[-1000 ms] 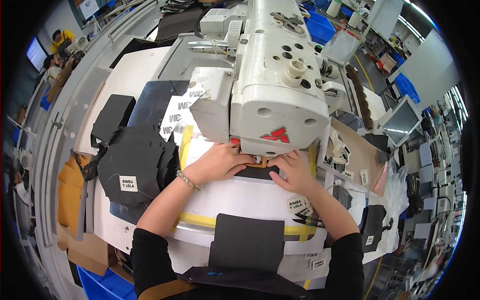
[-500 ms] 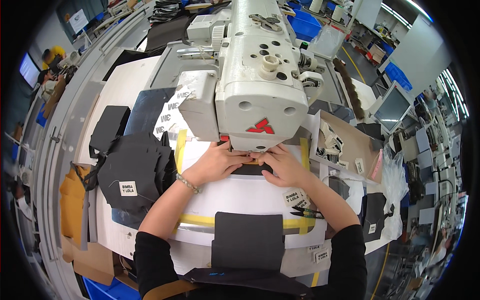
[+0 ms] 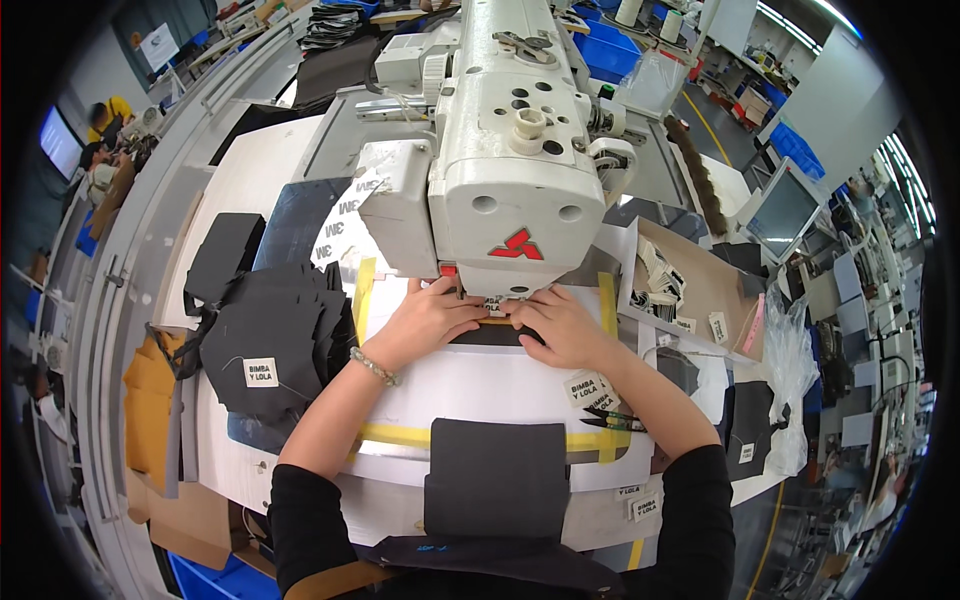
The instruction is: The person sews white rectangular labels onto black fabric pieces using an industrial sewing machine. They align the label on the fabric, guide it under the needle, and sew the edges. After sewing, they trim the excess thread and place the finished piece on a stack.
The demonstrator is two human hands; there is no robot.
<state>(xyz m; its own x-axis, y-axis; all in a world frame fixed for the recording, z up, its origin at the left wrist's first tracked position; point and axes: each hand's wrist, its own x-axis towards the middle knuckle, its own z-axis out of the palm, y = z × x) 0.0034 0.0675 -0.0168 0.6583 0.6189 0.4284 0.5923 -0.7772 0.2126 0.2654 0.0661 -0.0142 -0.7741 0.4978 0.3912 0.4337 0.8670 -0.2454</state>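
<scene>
Under the head of a white sewing machine (image 3: 520,215), a small white fabric label (image 3: 493,306) lies on a dark grey fabric piece (image 3: 485,337). My left hand (image 3: 425,322) lies with its fingers stretched toward the label's left side, a beaded bracelet on its wrist. From the right, my right hand (image 3: 562,328) rests its bent fingertips at the label's other side, thumb apart. Both hands press down from above, grasping nothing visible. The machine's head hides some fingertips and the needle. White sheeting edged with yellow tape (image 3: 400,440) spreads beneath the work.
Dark cut pieces (image 3: 265,345) are stacked at left, the top one bearing a label. An open box of labels (image 3: 690,290) stands at right. Small snips (image 3: 612,420) lie beside loose labels (image 3: 583,388). Another dark panel (image 3: 497,478) is at the near edge.
The label now shows more clearly between my fingertips. Both hands keep nearly the same place, with slight finger shifts. The whole view has moved slightly.
</scene>
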